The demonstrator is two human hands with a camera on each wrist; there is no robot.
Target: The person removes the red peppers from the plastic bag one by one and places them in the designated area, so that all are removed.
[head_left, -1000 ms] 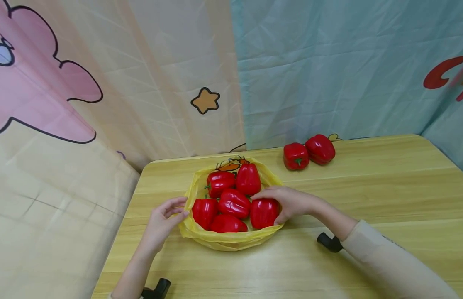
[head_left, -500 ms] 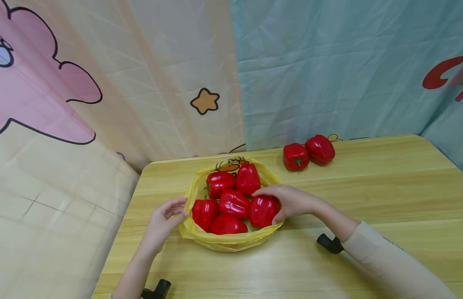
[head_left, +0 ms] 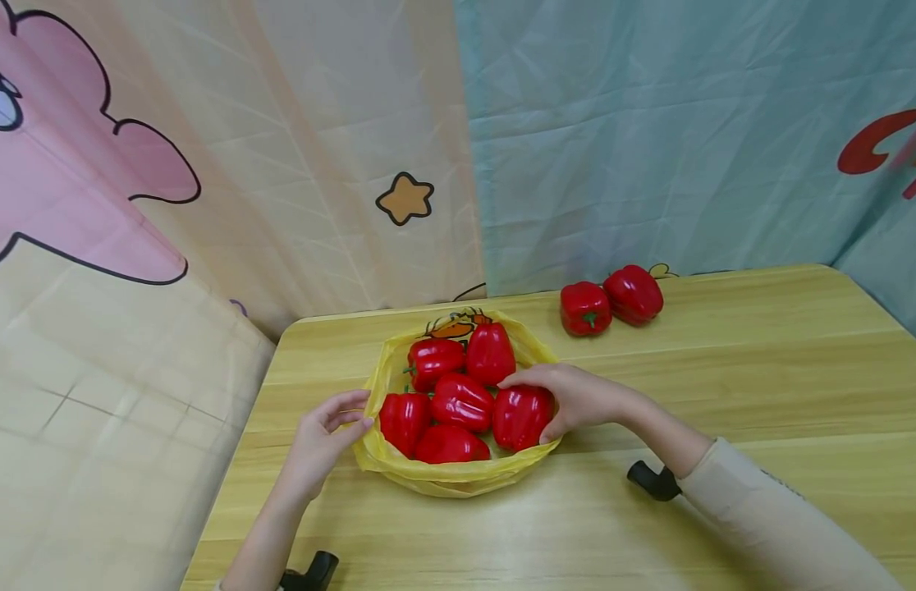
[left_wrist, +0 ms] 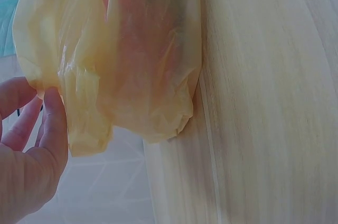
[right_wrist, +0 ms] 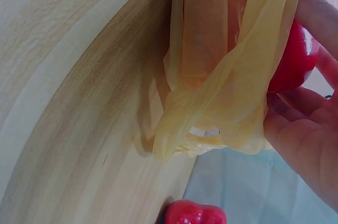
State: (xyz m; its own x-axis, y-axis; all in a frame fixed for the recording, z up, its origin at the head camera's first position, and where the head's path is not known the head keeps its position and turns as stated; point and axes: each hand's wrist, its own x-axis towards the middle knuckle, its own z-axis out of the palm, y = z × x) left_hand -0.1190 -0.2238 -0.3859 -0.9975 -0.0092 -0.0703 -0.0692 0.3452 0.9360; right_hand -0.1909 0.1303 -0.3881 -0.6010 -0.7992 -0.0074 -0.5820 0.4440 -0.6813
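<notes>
A yellow plastic bag (head_left: 461, 484) stands open-mouthed on the table with several red bell peppers in it. My left hand (head_left: 318, 443) pinches its left rim between thumb and fingers; the left wrist view shows the thumb tip against the thin yellow film (left_wrist: 84, 86). At the bag's right side my right hand (head_left: 579, 398) reaches over the rim and grips a red bell pepper (head_left: 523, 419), fingers behind it and thumb in front. That pepper sits beside a middle pepper (head_left: 463, 402). In the right wrist view, the bag wall partly hides the gripped pepper (right_wrist: 296, 60).
Two more red bell peppers, one with its stem facing forward (head_left: 586, 309) and one on its side (head_left: 633, 295), lie together at the table's back edge. A printed curtain (head_left: 620, 148) hangs behind the wooden table (head_left: 761, 369). Black wrist mounts (head_left: 653, 480) sit under the forearms.
The pepper in my right hand has shifted slightly left and up within the bag, and the hand with it. My left hand stays at the rim.
</notes>
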